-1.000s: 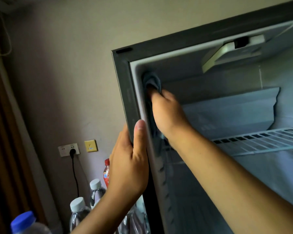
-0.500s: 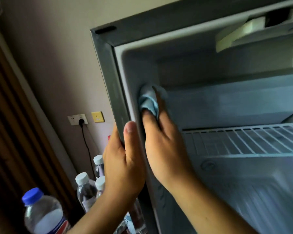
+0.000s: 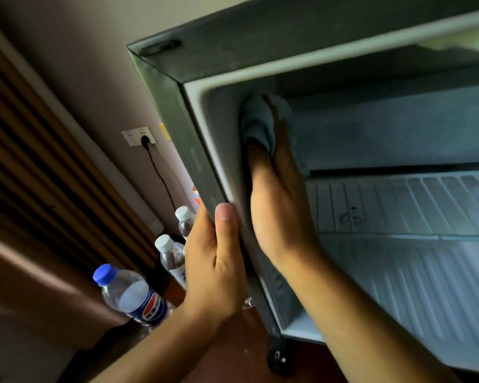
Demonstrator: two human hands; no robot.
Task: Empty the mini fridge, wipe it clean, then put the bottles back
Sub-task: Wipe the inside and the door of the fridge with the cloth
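Since half a second ago the cloth (image 3: 257, 121) has stayed high on the mini fridge (image 3: 177, 111) inner left wall, pressed by flat right hand (image 3: 280, 205) fingers. Left hand (image 3: 215, 261) grips the fridge's front edge. Left of the fridge: wall socket (image 3: 139, 136), bottles (image 3: 130, 295).

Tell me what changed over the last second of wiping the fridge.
The right hand slid the blue cloth down from the top corner of the fridge's left inner wall, then part of the way back up. The camera also shifted, bringing more of the bottles into view. The left hand kept its grip on the front edge of the fridge, thumb on the front.
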